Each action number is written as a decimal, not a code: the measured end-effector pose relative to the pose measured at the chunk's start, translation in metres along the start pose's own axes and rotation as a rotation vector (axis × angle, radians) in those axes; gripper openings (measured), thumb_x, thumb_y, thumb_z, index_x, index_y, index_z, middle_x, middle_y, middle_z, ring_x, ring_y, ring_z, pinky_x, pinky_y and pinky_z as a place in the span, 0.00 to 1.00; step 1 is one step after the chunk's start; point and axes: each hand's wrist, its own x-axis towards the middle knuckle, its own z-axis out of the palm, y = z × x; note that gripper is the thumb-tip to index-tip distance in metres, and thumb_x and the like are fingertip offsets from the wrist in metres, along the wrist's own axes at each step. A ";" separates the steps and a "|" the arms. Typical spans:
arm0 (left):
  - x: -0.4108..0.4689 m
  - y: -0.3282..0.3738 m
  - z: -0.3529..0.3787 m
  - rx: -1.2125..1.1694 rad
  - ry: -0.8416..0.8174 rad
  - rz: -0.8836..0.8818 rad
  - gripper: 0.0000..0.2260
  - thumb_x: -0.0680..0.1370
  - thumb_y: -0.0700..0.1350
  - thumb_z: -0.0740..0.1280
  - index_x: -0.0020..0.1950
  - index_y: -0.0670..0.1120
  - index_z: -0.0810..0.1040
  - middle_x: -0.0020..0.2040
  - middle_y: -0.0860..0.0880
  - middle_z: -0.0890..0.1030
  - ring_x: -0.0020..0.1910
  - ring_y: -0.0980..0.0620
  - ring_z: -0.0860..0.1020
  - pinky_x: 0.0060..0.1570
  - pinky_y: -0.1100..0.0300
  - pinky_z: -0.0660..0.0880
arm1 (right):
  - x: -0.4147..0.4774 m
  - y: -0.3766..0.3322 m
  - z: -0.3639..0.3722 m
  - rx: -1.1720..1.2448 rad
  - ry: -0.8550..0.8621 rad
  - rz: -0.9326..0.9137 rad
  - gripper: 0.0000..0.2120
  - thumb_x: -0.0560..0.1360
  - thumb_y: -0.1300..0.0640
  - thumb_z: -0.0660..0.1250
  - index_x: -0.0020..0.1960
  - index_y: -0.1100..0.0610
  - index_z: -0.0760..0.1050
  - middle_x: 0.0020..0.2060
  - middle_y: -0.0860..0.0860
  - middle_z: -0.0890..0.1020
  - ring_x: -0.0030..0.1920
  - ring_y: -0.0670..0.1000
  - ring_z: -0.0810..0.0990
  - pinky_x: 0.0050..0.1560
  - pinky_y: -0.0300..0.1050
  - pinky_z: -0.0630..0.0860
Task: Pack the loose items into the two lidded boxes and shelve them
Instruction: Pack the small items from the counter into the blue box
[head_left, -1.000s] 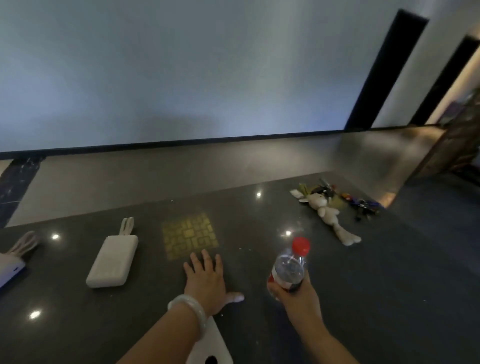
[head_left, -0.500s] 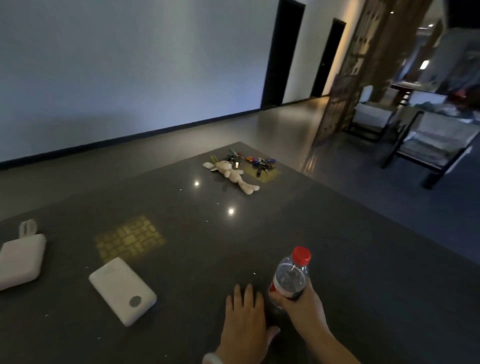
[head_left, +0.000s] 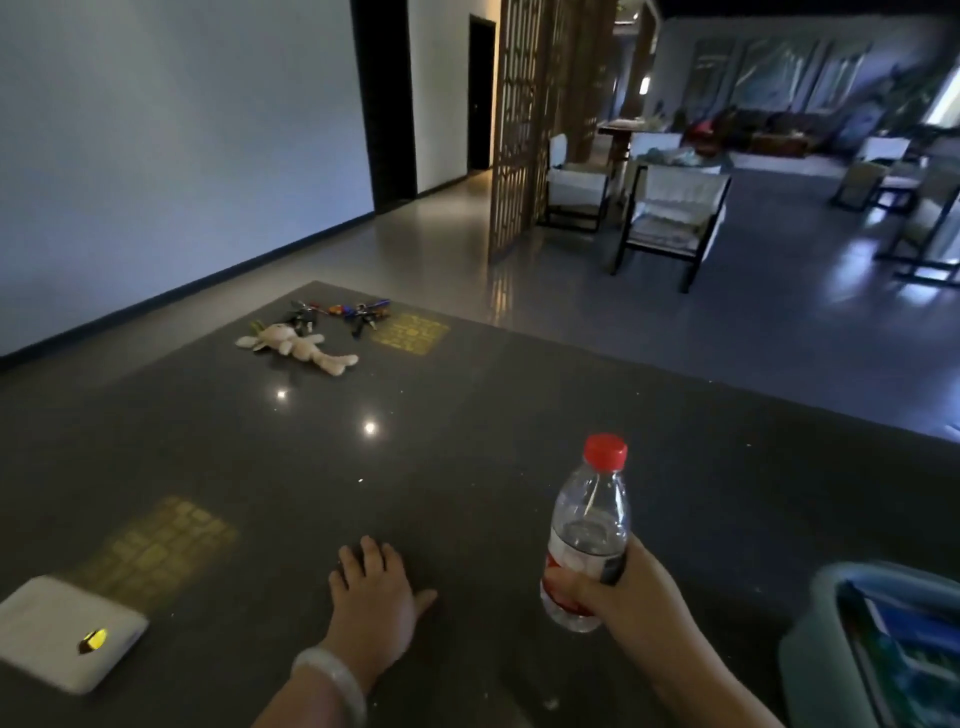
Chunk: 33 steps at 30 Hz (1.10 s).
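Bottle (head_left: 587, 540) near upright, cap up, gripped by right hand (head_left: 631, 603)

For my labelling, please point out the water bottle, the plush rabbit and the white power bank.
water bottle (head_left: 592, 514), head view, clear body.
plush rabbit (head_left: 297, 345), head view, its torso.
white power bank (head_left: 54, 621), head view, top face.
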 end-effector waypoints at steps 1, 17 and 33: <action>-0.004 0.008 0.000 -0.028 0.029 0.024 0.35 0.81 0.63 0.54 0.79 0.42 0.51 0.79 0.39 0.49 0.78 0.36 0.49 0.75 0.41 0.52 | -0.007 0.000 -0.010 -0.011 0.002 -0.010 0.24 0.65 0.51 0.79 0.57 0.46 0.73 0.47 0.43 0.83 0.48 0.42 0.81 0.48 0.39 0.78; -0.163 0.226 -0.039 -0.958 -0.107 0.906 0.22 0.74 0.54 0.72 0.66 0.56 0.73 0.61 0.55 0.79 0.56 0.53 0.81 0.61 0.47 0.75 | -0.146 0.055 -0.199 -0.246 0.149 -0.130 0.36 0.52 0.40 0.80 0.57 0.30 0.68 0.47 0.34 0.82 0.48 0.37 0.80 0.52 0.40 0.78; -0.220 0.264 0.004 -0.838 -0.186 0.867 0.12 0.68 0.48 0.78 0.49 0.57 0.82 0.45 0.58 0.83 0.47 0.59 0.81 0.48 0.66 0.76 | -0.192 0.119 -0.255 -0.552 -0.167 -0.034 0.33 0.53 0.35 0.76 0.55 0.30 0.68 0.54 0.33 0.72 0.55 0.34 0.73 0.57 0.35 0.73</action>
